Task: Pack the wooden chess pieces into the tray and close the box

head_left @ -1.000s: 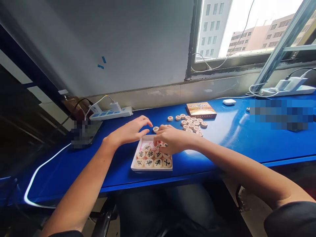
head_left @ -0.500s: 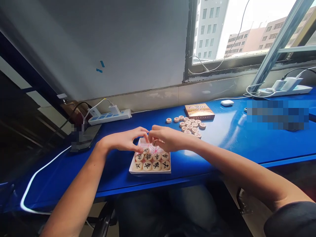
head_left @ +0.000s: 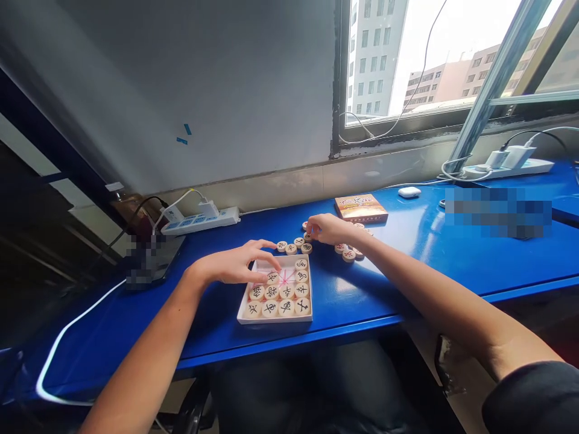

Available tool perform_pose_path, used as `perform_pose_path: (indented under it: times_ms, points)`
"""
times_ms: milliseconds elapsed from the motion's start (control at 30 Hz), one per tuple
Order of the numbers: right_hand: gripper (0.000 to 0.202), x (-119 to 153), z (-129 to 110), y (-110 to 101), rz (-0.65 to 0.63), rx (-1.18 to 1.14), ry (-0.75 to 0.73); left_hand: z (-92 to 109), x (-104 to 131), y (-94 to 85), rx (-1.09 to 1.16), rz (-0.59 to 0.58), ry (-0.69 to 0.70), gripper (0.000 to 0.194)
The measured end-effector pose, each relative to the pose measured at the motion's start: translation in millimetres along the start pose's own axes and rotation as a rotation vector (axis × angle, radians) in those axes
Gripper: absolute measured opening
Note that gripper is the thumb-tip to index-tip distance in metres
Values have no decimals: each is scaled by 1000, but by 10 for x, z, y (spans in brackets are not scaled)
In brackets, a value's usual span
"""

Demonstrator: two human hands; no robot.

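Note:
The white open box point(head_left: 275, 320) on the desk holds rows of round Chinese chess pieces point(head_left: 286, 308) with black characters. Bare box floor with pink lines shows near its far side. My left hand point(head_left: 239, 263) hovers over the box's far left part, fingers spread, its thumb beside a chess piece point(head_left: 272, 278). Behind the box lie several loose black-marked pieces point(head_left: 291, 248). There my right hand point(head_left: 332, 228) has its fingertips pinched on a chess piece point(head_left: 308, 237), partly hidden by the fingers.
Red-marked pieces point(head_left: 348, 255) lie partly under my right forearm. Behind them sits a printed cardboard box lid point(head_left: 360, 208). A white earbud case point(head_left: 409, 192) and power strips point(head_left: 203, 220) with cables line the back of the blue desk point(head_left: 389, 289).
My right hand has moved from above the box to the loose pieces behind it, uncovering pieces along the box's right side. My left hand stays over the box, its fingers more spread.

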State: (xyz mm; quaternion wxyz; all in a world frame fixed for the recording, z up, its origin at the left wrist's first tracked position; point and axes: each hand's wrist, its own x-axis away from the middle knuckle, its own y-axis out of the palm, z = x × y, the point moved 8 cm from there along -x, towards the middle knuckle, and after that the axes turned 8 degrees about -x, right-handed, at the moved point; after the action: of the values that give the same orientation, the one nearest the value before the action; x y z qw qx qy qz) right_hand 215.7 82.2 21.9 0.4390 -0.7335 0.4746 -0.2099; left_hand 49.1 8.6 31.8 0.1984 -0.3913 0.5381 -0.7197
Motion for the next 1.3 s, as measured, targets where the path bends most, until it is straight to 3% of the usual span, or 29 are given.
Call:
perform_pose_path:
  times_ms: [133,267,367,467,600,700,800,867,967,1167,1300]
  points:
    - [20,46,-137,17,34,231,-94,77,-58,-13,-13,72,9,32]
    - [23,244,-463,-76,58,316,-256,139,-64,-48,-4,142,40,32]
    - [21,433,-734,-8,-94,292,-388,160,-48,-66,9,167,64,32]
    - [21,553,-872,106,-233,290,-415,192,-40,-92,22,204,92,28]
    - [28,557,-871,153,-245,299,-362,230,-17,-190,64,295,139,19]
    - [30,541,-838,181,-275,279,-341,107,8,-313,156,407,101,23]
    - [25,523,-816,192,-276,276,-327,-209,13,-391,241,554,-62,31]
    - [22,518,-841,176,-226,289,-356,-436,-17,-358,273,619,-187,33]
    - [18,556,-922,177,-169,340,-444,-631,-158,-192,237,589,-281,28]
    - [20,675,-1030,236,-171,424,-501,-694,-284,-80,23,612,-365,29]
    - [22,708,-1044,270,-186,429,-524,-517,-216,-167,11,652,-296,26]
